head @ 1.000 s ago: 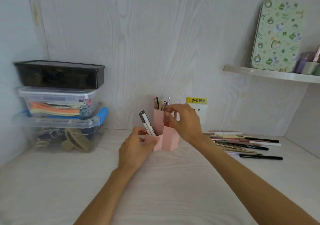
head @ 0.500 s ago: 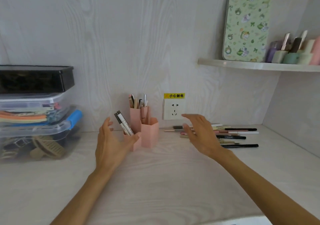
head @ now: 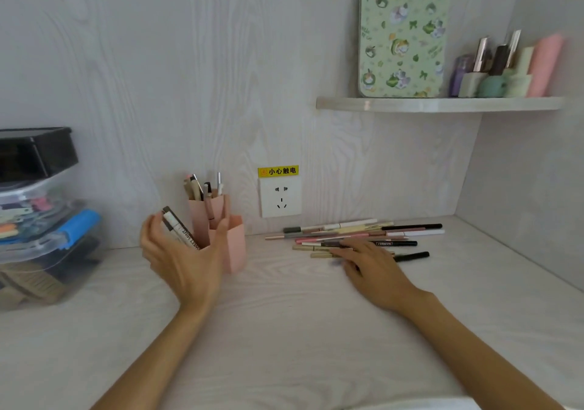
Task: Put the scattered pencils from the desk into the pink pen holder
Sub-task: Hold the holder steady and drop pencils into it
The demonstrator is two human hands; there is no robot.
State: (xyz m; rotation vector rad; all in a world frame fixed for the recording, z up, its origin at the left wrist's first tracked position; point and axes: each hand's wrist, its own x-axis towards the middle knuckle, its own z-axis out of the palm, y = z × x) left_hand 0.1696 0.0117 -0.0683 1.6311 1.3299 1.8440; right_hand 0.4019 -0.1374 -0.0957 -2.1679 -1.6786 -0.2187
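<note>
Right hand (head: 371, 259) now lowered onto pencils (head: 363, 236) — left hand (head: 180, 258) open

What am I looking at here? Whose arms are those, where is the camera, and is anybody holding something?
There is no machine here. The arms belong to a person who wears a camera on the head, so you see just what they see when looking down at a pale wooden desk.

The left hand is open and curved beside the pink pen holder, which already has some pens standing in it. The right hand lies flat on a pile of pencils on the desk, below the wall socket. It has not picked one up yet, so neither hand holds anything.

On the left is a stack of plastic boxes. Up on the right is a shelf with a green patterned tin and little bottles.
</note>
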